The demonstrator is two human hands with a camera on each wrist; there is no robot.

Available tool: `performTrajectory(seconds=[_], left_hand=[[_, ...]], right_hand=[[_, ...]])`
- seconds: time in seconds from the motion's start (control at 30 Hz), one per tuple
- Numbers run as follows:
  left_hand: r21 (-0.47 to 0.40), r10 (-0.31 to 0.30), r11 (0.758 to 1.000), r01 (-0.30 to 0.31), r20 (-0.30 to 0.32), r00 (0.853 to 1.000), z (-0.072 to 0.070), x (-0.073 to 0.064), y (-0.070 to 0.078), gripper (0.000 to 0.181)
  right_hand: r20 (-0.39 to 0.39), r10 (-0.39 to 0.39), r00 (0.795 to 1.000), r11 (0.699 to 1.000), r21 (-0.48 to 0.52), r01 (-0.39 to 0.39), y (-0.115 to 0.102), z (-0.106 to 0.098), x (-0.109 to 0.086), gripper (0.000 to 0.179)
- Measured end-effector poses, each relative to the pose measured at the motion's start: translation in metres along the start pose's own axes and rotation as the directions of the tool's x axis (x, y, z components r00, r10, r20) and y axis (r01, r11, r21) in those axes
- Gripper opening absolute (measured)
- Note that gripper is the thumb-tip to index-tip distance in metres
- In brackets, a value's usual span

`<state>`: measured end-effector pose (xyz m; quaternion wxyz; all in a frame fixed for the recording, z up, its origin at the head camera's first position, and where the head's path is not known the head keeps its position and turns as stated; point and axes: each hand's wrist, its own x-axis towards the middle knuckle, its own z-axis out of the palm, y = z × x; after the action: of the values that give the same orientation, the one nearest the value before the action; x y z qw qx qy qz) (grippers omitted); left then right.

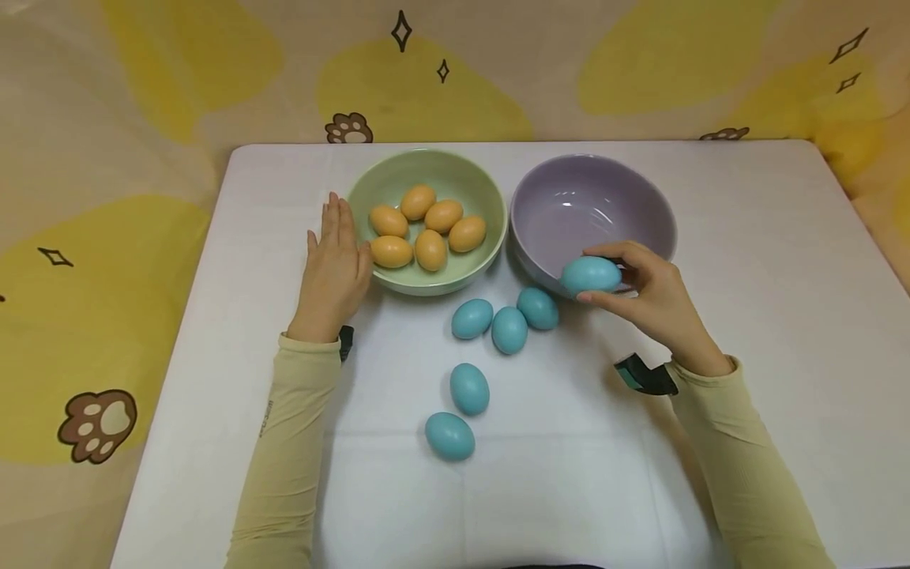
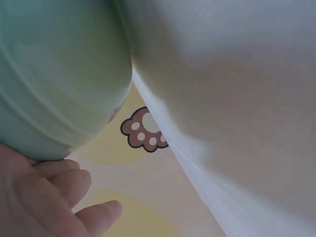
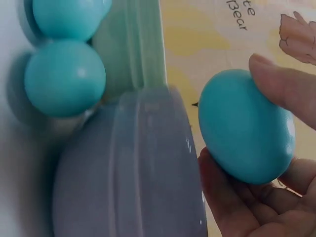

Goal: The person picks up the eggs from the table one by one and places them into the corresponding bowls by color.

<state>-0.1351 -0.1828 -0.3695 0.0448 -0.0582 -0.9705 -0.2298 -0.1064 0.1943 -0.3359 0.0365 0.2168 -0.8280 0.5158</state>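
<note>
My right hand [image 1: 650, 292] pinches a blue egg [image 1: 591, 275] between thumb and fingers, over the near rim of the purple bowl [image 1: 593, 205]. In the right wrist view the held egg [image 3: 247, 126] is level with the bowl's rim, beside its outer wall [image 3: 128, 168]. My left hand [image 1: 332, 265] rests with straight fingers against the left side of the green bowl [image 1: 426, 283]. The left wrist view has its fingers [image 2: 64, 182] at that bowl's wall [image 2: 64, 84]. Several yellow eggs [image 1: 430, 250] lie inside the green bowl.
Three blue eggs [image 1: 509, 329] sit close together on the white table [image 1: 569, 474] in front of the bowls. Two more blue eggs, one farther [image 1: 469, 389] and one nearer [image 1: 450, 436], lie toward me. A patterned cloth [image 1: 498, 71] hangs behind the table.
</note>
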Motion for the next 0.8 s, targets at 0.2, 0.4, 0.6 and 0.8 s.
performTrajectory(seconds=[0.2,0.4,0.6,0.8], left_hand=[[-0.011,0.002,1.000,-0.002,0.004,1.000,0.001,0.001,0.001,0.061],[-0.023,0.003,1.000,-0.003,0.002,1.000,0.001,0.002,0.002,0.061],[-0.037,-0.006,0.999,0.006,0.006,1.000,0.002,0.001,0.001,0.062],[-0.043,-0.008,0.999,0.008,0.002,1.000,0.002,0.000,0.000,0.062]], right_hand=[[-0.016,0.069,0.998,0.996,-0.063,-0.069,0.007,-0.003,0.012,0.046],[0.041,0.165,0.985,0.976,-0.152,-0.157,0.011,-0.003,0.018,0.046],[0.143,0.178,0.974,0.967,-0.210,-0.146,0.012,-0.004,0.025,0.049],[0.261,0.218,0.940,0.961,-0.226,-0.160,0.013,-0.011,0.033,0.046]])
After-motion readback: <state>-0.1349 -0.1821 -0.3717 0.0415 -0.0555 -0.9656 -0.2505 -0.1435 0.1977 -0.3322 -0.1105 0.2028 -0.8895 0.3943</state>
